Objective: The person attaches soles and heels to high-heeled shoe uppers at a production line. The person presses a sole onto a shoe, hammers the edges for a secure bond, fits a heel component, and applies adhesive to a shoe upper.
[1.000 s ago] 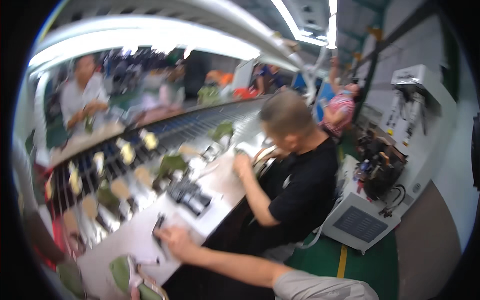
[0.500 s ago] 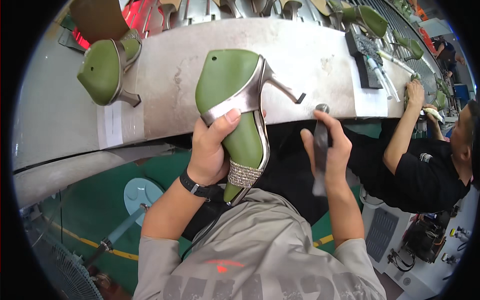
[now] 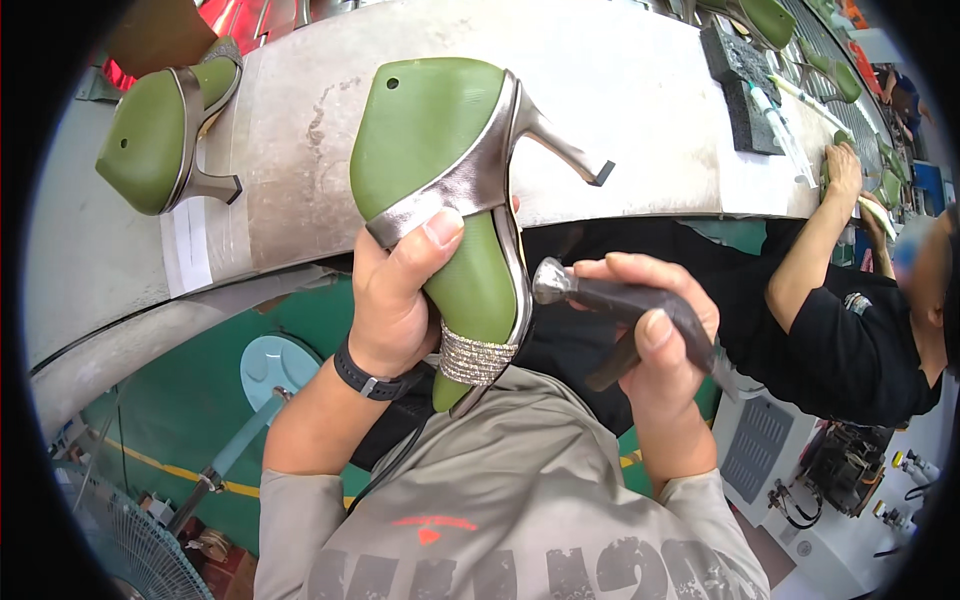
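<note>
My left hand is closed round a high-heeled sandal mounted on a green shoe last, its thumb lying across the metallic heel strap. The toe points down towards me, with a sparkling band over the front, and the slim heel juts to the right. Beside the shoe's sole edge, my right hand grips a hammer; its round, worn metal face points at the shoe with a small gap between them.
Another sandal on a green last lies at the bench's left. A pale bench curves ahead of me. Black foam blocks and syringes sit at its right. A co-worker works on the right; a fan stands lower left.
My right hand has turned the hammer from upright to roughly level and brought its head left, close to the shoe. The held shoe has shifted slightly left and up.
</note>
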### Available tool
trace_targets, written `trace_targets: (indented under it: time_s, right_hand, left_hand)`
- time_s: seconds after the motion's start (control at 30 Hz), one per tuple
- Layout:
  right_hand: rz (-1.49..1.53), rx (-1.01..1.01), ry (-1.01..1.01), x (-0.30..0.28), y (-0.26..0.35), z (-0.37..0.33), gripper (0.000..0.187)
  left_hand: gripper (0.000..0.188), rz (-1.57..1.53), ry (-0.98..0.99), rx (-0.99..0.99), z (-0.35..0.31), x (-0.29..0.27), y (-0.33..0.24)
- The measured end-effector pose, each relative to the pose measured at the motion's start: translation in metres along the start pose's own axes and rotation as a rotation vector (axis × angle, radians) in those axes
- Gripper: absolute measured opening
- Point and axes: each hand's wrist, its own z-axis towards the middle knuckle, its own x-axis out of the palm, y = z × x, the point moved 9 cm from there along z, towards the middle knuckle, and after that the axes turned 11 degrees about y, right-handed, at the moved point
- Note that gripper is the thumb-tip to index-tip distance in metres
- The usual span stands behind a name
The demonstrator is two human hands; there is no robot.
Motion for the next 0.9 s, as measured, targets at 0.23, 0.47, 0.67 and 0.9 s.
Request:
trace_targets:
  time_s: [0.23, 0.47, 0.67, 0.9]
  right_hand:
    - [-0.033, 0.065, 0.013, -0.001, 0.01, 0.021, 0.04]
    - [-0.227, 0.14, 0.123, 0.001, 0.019, 0.042, 0.03]
    - [-0.411, 0.119, 0.147, 0.005, 0.025, 0.061, 0.044]
    - [-0.367, 0.11, 0.132, 0.007, 0.024, 0.078, 0.044]
  left_hand:
    - [0.076, 0.081, -0.035, 0.0, 0.001, -0.009, 0.0]
    - [0.074, 0.181, -0.079, -0.028, 0.001, -0.013, -0.002]
    - [0.078, 0.155, -0.147, -0.083, 0.003, -0.015, -0.003]
    - [0.082, 0.145, -0.104, -0.192, 0.005, -0.019, -0.001]
